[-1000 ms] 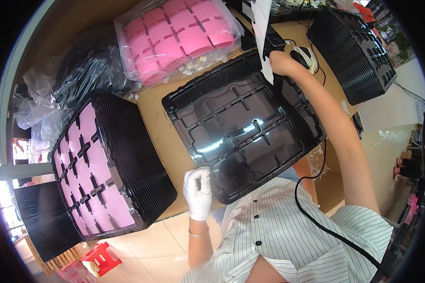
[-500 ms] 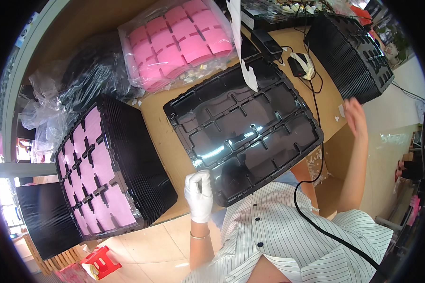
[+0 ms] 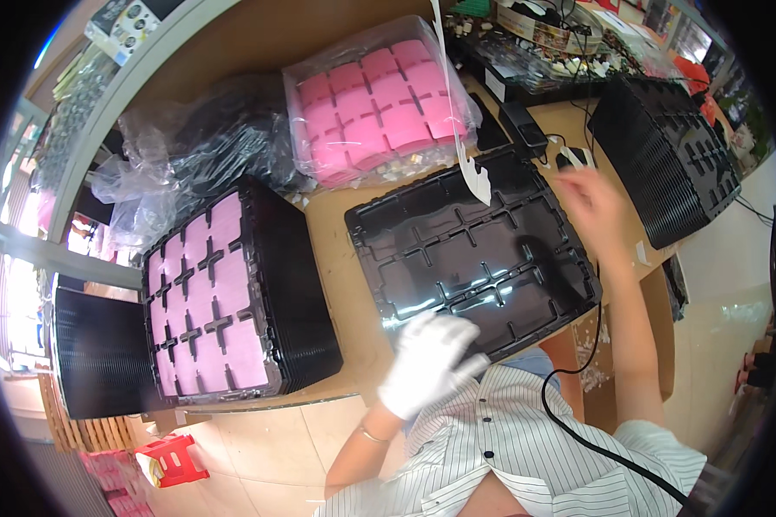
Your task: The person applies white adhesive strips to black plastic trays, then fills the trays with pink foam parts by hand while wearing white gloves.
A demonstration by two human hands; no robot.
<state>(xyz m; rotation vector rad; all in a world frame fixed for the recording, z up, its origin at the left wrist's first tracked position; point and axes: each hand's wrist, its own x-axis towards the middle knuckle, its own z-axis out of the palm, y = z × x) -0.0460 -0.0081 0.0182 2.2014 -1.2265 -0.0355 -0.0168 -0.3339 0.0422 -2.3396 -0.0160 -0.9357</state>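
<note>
A black plastic tray (image 3: 526, 250) with cross-shaped ridges lies on the cardboard-topped table in front of me. My left hand (image 3: 431, 362), in a white glove, is over its near left corner with fingers spread; whether it touches the tray I cannot tell. My right hand (image 3: 591, 202), bare and blurred, is by the tray's far right edge, close to a small black box with a whitish strip (image 3: 575, 158). Its fingers are smeared by motion. A torn white strip (image 3: 476, 181) hangs down over the tray's far part.
Left stands a stack of black trays (image 3: 293, 293) topped with pink sheets (image 3: 203, 302). Bagged pink sheets (image 3: 375, 112) and crumpled dark plastic (image 3: 224, 138) lie behind. Another black tray stack (image 3: 655, 164) stands at right. A black cable (image 3: 578, 371) runs past my right side.
My left hand has let go of the tray's corner and spread its fingers over it. My right hand has moved left from the right-hand stack to the tray's edge. The view has shifted.
</note>
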